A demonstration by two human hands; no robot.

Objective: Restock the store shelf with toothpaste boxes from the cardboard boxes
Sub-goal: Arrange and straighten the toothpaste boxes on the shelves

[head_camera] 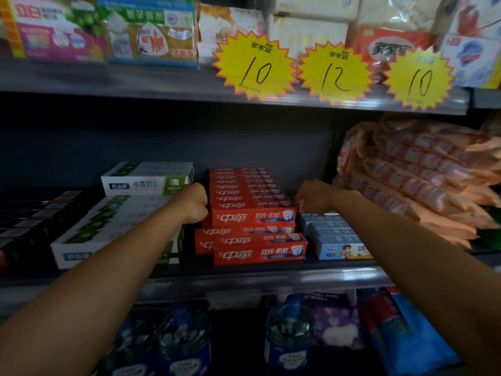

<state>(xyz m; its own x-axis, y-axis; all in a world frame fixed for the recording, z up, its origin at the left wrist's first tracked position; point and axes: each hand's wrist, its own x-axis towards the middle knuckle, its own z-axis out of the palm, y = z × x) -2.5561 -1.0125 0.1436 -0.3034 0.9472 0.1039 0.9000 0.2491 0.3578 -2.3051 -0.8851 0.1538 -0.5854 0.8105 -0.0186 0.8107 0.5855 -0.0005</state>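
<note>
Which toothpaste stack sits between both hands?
The red toothpaste stack: left hand and right hand flank it; white-green and blue stacks sit outside.

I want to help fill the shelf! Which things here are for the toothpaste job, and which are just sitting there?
For the job:
red toothpaste boxes
left hand
right hand
shelf

Just sitting there:
white and green boxes
blue children's boxes
yellow price tags
water bottles
orange packs
</note>
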